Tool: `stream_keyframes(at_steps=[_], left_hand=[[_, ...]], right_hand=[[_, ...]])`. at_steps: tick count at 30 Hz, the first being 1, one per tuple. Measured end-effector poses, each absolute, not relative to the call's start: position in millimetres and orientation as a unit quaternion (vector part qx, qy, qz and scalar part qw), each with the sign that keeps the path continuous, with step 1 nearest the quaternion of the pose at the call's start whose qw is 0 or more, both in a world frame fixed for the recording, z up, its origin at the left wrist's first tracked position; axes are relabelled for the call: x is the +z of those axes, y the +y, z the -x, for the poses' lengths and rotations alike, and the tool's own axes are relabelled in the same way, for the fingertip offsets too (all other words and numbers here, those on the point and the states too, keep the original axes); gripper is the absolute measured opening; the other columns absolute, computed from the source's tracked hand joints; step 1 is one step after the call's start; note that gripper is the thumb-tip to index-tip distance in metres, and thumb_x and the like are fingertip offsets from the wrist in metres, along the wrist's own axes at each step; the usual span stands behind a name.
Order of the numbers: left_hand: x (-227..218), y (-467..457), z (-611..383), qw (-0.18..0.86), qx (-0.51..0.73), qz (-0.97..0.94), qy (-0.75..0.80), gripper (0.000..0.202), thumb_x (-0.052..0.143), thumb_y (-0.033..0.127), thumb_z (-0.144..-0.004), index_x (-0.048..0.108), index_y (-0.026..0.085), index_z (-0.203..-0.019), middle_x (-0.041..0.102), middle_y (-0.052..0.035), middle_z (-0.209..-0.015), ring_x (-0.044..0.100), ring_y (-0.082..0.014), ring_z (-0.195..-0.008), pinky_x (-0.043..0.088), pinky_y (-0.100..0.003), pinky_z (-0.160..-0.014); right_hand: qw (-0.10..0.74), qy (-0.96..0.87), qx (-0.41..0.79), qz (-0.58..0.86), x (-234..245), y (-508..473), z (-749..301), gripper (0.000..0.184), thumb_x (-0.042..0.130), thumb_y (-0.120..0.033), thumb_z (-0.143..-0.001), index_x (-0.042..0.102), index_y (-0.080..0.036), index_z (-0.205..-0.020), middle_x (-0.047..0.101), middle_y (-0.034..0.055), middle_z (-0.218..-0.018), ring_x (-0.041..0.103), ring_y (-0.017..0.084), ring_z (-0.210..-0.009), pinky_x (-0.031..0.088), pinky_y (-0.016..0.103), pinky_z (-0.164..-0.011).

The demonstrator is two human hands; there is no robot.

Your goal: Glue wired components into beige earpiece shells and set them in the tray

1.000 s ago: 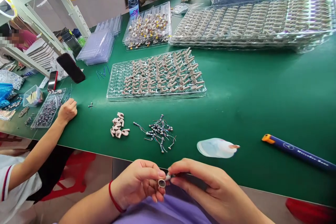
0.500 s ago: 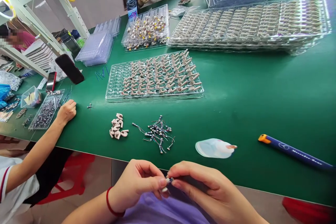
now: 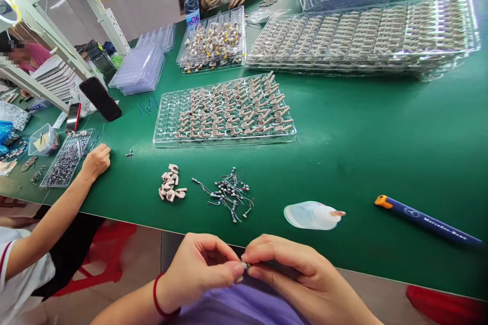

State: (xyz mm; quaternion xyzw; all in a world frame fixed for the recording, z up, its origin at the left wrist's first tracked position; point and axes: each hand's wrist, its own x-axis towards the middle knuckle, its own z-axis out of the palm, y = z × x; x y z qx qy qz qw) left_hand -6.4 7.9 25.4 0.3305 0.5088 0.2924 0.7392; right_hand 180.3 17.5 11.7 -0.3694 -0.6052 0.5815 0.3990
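Note:
My left hand (image 3: 204, 271), with a red cord at its wrist, is closed on a small beige plastic shell (image 3: 239, 279), mostly hidden by the fingers. My right hand (image 3: 295, 271) pinches a tiny dark wired component (image 3: 247, 265) against the shell's end; fingertips cover most of it. Both hands meet just off the table's near edge, above a purple garment. On the table in front of them lie a loose pile of small wired components (image 3: 231, 190) and a cluster of curved beige shells (image 3: 171, 185).
A clear tray (image 3: 163, 117) holds rows of beige shells. Behind it stand another filled tray (image 3: 232, 43), stacked trays (image 3: 362, 35) and a water bottle (image 3: 191, 5). To the right lie a translucent bottle (image 3: 310, 215) and a blue cutter (image 3: 427, 221). A co-worker's hand (image 3: 97, 160) rests at left.
My hands stay together with slight finger shifts at the shell, and the dark component shows less between them. Across the table, a person's hand has moved left, away from a small pile.

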Motion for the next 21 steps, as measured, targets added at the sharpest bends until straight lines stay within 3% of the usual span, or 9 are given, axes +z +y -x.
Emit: stream_keyframes(at_steps=[21], left_hand=[[26.0,7.6,6.0,0.731,0.293,-0.349,0.507,0.029,0.084,0.036,-0.063,0.069,0.011,-0.067,0.062,0.0001,-0.058,0.049,-0.0058,-0.05,0.038,-0.019,-0.05]], right_hand=[[0.413,-0.591,0.583,0.374,12.3,16.3,-178.5,0.022,0.064,-0.039,-0.087,0.075,-0.022,-0.078,0.071,0.0043,-0.071,0.067,0.014,-0.062,0.054,0.019,-0.056]])
